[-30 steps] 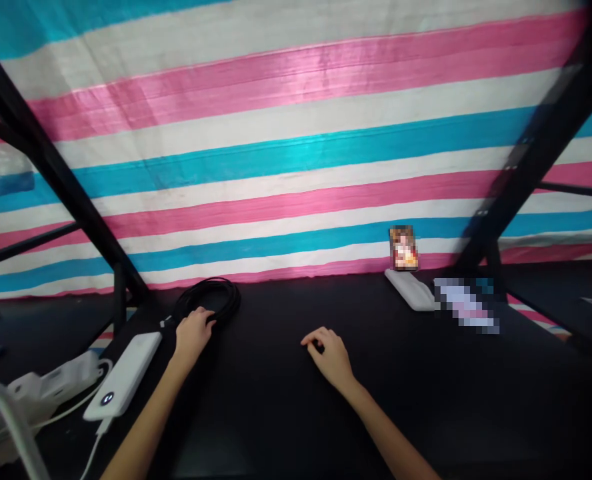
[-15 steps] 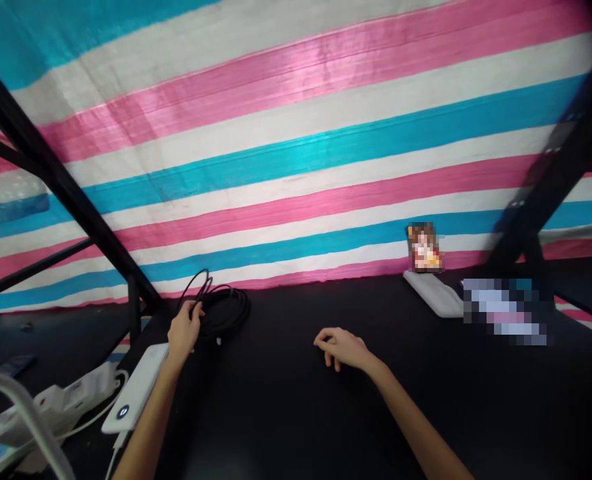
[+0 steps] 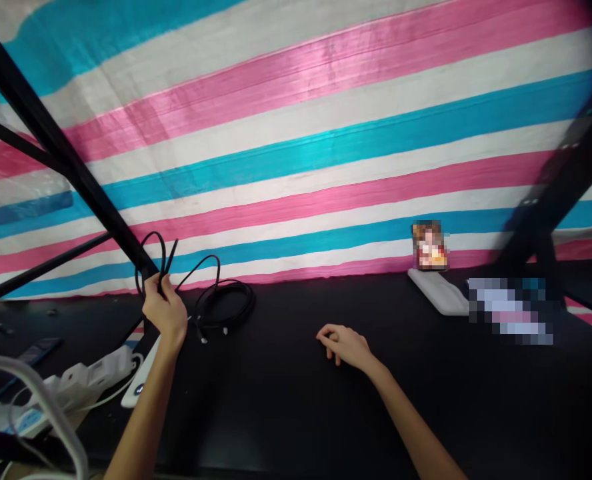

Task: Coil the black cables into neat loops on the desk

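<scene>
The white power strip (image 3: 79, 381) fills the lower left of the frame, just beside the power bank (image 3: 139, 383), which the left forearm partly hides. Right of centre, the right hand (image 3: 343, 345) is loosely curled at the bench (image 3: 276, 413). Left of centre, the left hand (image 3: 165, 305) pinches raised loops of black cable (image 3: 250, 307); the rest lies coiled rightward, before a striped sheet (image 3: 296, 147).

Far side hung with wrinkled sheeting (image 3: 256, 213) striped pink, white and blue, glare on an upper pink band; black slanted posts left (image 3: 71, 167) and right (image 3: 571, 175); black tabletop (image 3: 271, 407) spreading near, right corner dim.
</scene>
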{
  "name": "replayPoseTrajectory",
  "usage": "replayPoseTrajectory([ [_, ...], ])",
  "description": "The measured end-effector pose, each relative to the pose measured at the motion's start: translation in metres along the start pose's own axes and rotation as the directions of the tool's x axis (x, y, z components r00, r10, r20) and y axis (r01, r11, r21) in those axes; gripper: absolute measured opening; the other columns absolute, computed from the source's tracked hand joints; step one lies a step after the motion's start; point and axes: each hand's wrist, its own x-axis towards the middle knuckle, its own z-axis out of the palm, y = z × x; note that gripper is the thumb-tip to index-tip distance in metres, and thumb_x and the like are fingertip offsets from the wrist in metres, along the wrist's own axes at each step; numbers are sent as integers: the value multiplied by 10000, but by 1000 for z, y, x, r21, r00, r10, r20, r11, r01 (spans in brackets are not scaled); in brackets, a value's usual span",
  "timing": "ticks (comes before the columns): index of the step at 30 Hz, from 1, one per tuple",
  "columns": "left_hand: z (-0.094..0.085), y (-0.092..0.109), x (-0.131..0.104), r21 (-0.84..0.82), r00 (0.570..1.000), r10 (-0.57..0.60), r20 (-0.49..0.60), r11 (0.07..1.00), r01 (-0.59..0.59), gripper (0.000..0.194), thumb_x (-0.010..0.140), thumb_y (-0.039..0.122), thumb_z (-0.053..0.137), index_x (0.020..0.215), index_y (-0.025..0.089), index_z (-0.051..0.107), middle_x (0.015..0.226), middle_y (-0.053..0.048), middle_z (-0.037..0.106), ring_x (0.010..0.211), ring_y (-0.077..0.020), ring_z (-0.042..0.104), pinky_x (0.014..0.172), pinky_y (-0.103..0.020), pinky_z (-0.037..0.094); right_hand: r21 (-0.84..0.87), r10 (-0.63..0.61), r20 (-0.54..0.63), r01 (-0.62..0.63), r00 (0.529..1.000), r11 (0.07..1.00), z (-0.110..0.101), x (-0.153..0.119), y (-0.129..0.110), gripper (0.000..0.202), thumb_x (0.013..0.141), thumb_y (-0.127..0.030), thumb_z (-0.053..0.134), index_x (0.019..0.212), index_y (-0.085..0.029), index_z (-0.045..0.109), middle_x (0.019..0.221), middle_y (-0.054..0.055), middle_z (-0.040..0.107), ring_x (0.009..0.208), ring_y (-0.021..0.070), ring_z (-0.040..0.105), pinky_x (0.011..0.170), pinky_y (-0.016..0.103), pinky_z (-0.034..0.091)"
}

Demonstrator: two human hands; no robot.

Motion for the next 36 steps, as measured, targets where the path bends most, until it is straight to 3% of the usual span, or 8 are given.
replayPoseTrajectory([
  [8, -10, 26, -7, -35, 996, 88, -2, 995, -88, 330, 883, 365, 393, 1013, 135, 590, 836, -80, 637, 758, -196, 593, 719, -290, 431, -1, -22, -50, 22, 998, 1000, 2, -3, 2, 223, 828, -399, 453, 826, -265, 631, 557, -77, 658, 443, 91, 601, 513, 196, 354],
  [14, -28, 63, -71, -134, 932, 302, 200, 951, -280, 281, 881, 354, 414, 969, 166, 603, 803, -56, 643, 684, -165, 565, 678, -276, 419, 351, 12, -87, 20, 996, 936, 7, 5, 4, 457, 836, -581, 347, 939, -245, 639, 708, -7, 690, 423, 97, 588, 457, 202, 371],
  [16, -31, 78, -103, -243, 834, 445, 326, 892, -381, 261, 892, 326, 404, 951, 183, 614, 820, -60, 655, 695, -167, 568, 695, -286, 414, 611, 81, -16, -54, 997, 789, 5, 8, 3, 677, 818, -679, 184, 1075, -203, 591, 858, 78, 696, 518, 145, 638, 412, 216, 387],
  [21, -34, 101, -179, -472, 396, 595, 700, 801, -369, 297, 910, 314, 354, 974, 201, 621, 793, -68, 662, 707, -188, 586, 678, -314, 407, 858, 157, 136, -196, 978, 475, -3, 12, 2, 774, 806, -691, 68, 1169, -179, 520, 999, 128, 670, 653, 184, 675, 460, 250, 484],
  [26, -38, 98, -205, -572, 186, 593, 783, 805, -157, 266, 895, 332, 392, 1024, 226, 599, 825, -50, 662, 765, -184, 584, 736, -323, 410, 821, 266, -99, -72, 959, 567, 2, 11, 5, 448, 741, -405, 600, 1132, -191, 554, 956, 96, 684, 510, 132, 637, 364, 182, 426],
  [29, -32, 90, -193, -523, 270, 531, 803, 845, -110, 290, 858, 396, 456, 1060, 229, 581, 778, -38, 642, 842, -199, 555, 803, -351, 393, 667, 168, -305, 85, 937, 741, 7, 10, 8, 430, 713, -353, 633, 1100, -169, 591, 865, 82, 700, 352, 79, 530, 306, 177, 358],
  [33, 2, 71, -172, -281, 602, 266, 753, 957, -71, 454, 789, 426, 543, 1181, 202, 493, 1067, -102, 573, 1039, -258, 487, 883, -422, 361, 455, -31, -490, 286, 871, 844, 8, 6, 6, 397, 752, -425, 577, 1051, -171, 638, 795, 57, 704, 309, 50, 441, 330, 200, 371],
  [36, 33, 63, -166, -260, 583, 103, 806, 947, 192, 510, 762, 452, 557, 1184, 178, 474, 1023, -101, 565, 824, -195, 575, 729, -340, 448, 472, -41, -547, 348, 836, 810, 9, 5, 3, 416, 762, -460, 554, 1032, -156, 643, 782, 65, 701, 309, 46, 394, 306, 205, 331],
])
